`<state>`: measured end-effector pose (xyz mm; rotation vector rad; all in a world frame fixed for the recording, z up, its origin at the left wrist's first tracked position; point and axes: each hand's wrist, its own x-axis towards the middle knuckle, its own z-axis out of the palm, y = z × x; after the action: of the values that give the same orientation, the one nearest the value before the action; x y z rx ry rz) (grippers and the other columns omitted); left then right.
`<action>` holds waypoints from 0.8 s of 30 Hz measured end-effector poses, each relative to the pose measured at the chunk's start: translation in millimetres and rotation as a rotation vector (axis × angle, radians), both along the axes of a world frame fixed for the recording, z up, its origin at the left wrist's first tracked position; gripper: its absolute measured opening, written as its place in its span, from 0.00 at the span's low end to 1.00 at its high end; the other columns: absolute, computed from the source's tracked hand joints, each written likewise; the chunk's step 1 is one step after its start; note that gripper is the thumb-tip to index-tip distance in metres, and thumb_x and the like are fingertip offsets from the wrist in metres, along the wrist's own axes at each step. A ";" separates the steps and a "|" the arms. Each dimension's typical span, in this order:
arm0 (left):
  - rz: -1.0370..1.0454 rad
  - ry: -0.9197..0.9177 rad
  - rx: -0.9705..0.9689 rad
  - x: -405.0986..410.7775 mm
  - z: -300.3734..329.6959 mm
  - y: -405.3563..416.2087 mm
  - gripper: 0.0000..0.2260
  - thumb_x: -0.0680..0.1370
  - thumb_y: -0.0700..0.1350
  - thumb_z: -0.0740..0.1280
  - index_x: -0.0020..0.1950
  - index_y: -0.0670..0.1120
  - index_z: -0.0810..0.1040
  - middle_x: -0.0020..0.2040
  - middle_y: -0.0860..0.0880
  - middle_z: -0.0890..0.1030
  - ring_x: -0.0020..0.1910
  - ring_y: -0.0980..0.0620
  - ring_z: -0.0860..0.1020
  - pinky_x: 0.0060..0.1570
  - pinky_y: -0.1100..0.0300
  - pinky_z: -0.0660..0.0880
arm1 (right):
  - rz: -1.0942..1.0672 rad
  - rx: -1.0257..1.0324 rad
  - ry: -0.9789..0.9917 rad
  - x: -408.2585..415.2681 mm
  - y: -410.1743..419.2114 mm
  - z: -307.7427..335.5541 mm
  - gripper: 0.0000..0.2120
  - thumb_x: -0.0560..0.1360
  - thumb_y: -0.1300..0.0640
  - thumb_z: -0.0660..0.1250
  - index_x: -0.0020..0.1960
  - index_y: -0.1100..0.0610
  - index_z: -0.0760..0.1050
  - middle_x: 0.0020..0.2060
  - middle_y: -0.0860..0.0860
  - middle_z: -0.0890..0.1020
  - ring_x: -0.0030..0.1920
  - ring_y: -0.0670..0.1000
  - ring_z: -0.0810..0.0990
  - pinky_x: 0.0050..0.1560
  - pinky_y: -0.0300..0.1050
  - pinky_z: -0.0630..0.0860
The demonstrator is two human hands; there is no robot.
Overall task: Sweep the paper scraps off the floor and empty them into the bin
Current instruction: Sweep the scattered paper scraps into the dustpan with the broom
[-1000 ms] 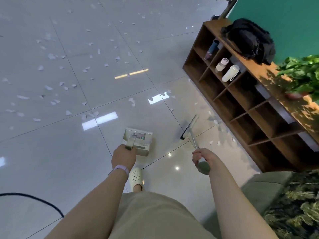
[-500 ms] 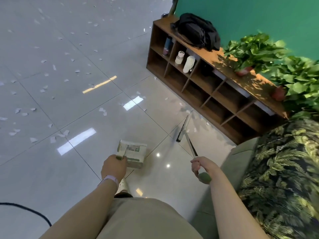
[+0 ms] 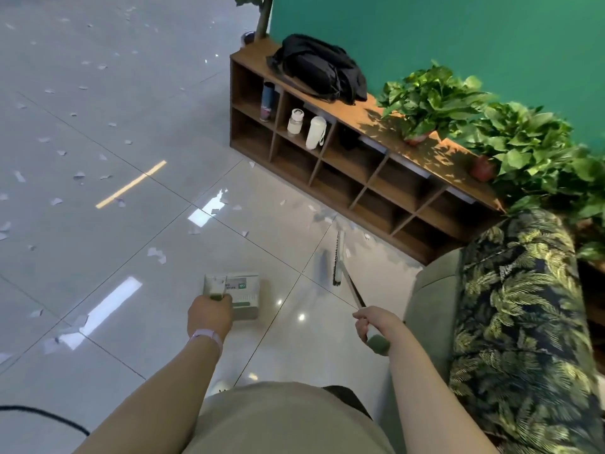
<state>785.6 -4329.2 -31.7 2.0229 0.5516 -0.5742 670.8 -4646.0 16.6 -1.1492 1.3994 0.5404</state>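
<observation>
- Left hand [image 3: 209, 314]: fingers curled round the upright handle of the dustpan [image 3: 235, 294]; a pale band sits on the wrist.
- Dustpan: a pale green-and-white pan with a printed label, seen from above, just beyond the left hand over the tiled floor [image 3: 98, 290]; whether it touches the floor cannot be told.
- Right hand [image 3: 376, 324]: fingers wrapped round the green grip at the top of the broom [image 3: 340, 267] handle.
- Broom: a thin shaft slants from the right hand down and away to a narrow head with dark bristles, near the foot of the wooden shelf unit [image 3: 353, 178]; the head is blurred.
- Paper scraps [image 3: 157, 253]: small white pieces scattered over the grey glossy tiles, dense at the far left, with a few lying around the broom head and along the base of the shelf unit.
- Shelf unit: open cubbies against a green wall [image 3: 458, 37]; a dark tumbler [image 3: 269, 101] stands in one upper cubby and two white bottles [image 3: 307, 126] in the next.
- On top of the shelf unit: a black backpack [image 3: 319, 68] and two leafy potted plants [image 3: 435, 99].
- Right edge: a grey-green sofa [image 3: 429, 299] with a leaf-patterned cover [image 3: 520, 322] over it, beside the right forearm.
- Lower left: a black cable [image 3: 45, 416] curving over the floor.
- No bin appears in view.
</observation>
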 end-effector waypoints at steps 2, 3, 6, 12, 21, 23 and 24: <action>-0.030 0.007 0.015 6.1 -1.6 -7.0 0.10 0.78 0.47 0.66 0.40 0.44 0.81 0.40 0.43 0.82 0.41 0.42 0.80 0.41 0.54 0.77 | 0.026 -0.024 0.037 -0.3 -10.0 -11.5 0.06 0.81 0.62 0.60 0.56 0.64 0.69 0.18 0.50 0.67 0.15 0.47 0.63 0.19 0.35 0.65; -0.045 0.008 0.026 10.0 -3.2 -9.2 0.10 0.78 0.48 0.66 0.41 0.44 0.81 0.42 0.43 0.82 0.43 0.41 0.80 0.42 0.54 0.77 | 0.001 -0.029 0.039 0.6 -14.5 -15.8 0.04 0.81 0.63 0.60 0.53 0.64 0.69 0.17 0.51 0.67 0.14 0.48 0.63 0.19 0.35 0.65; -0.089 0.000 0.067 26.1 -5.4 -13.5 0.09 0.79 0.48 0.67 0.46 0.43 0.80 0.45 0.43 0.82 0.43 0.41 0.80 0.45 0.52 0.78 | 0.012 -0.088 0.044 6.0 -22.6 -20.5 0.05 0.81 0.63 0.59 0.54 0.65 0.69 0.17 0.53 0.69 0.15 0.50 0.66 0.21 0.35 0.67; -0.142 -0.045 0.108 40.8 -1.3 -28.6 0.08 0.80 0.46 0.66 0.41 0.48 0.74 0.39 0.47 0.76 0.42 0.40 0.76 0.44 0.55 0.72 | -0.038 -0.156 0.124 20.9 -45.9 -29.0 0.08 0.78 0.59 0.63 0.55 0.60 0.73 0.20 0.51 0.73 0.18 0.50 0.70 0.26 0.40 0.69; -0.197 -0.077 0.175 88.7 -10.7 -89.4 0.14 0.81 0.52 0.64 0.39 0.46 0.76 0.36 0.46 0.79 0.36 0.43 0.77 0.37 0.56 0.72 | -0.057 -0.209 0.104 74.3 -114.6 -48.2 0.00 0.77 0.63 0.62 0.48 0.59 0.71 0.20 0.51 0.71 0.16 0.47 0.68 0.19 0.35 0.67; -0.181 -0.084 0.172 105.6 -12.1 -115.8 0.14 0.81 0.52 0.64 0.39 0.47 0.75 0.37 0.47 0.79 0.37 0.43 0.78 0.38 0.55 0.73 | -0.044 -0.190 0.120 92.7 -139.1 -53.7 0.02 0.77 0.62 0.62 0.49 0.58 0.69 0.20 0.51 0.71 0.18 0.48 0.69 0.20 0.35 0.69; -0.183 -0.086 0.174 113.5 -11.6 -130.3 0.14 0.81 0.53 0.64 0.39 0.48 0.74 0.37 0.47 0.79 0.38 0.43 0.78 0.38 0.55 0.73 | -0.009 -0.180 0.136 101.4 -153.3 -55.1 0.03 0.77 0.61 0.62 0.50 0.57 0.69 0.19 0.51 0.72 0.20 0.48 0.70 0.22 0.37 0.70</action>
<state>899.1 -4459.5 -43.3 2.2678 0.3771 -0.5608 772.2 -4799.2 -38.5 -1.2678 1.5947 0.5017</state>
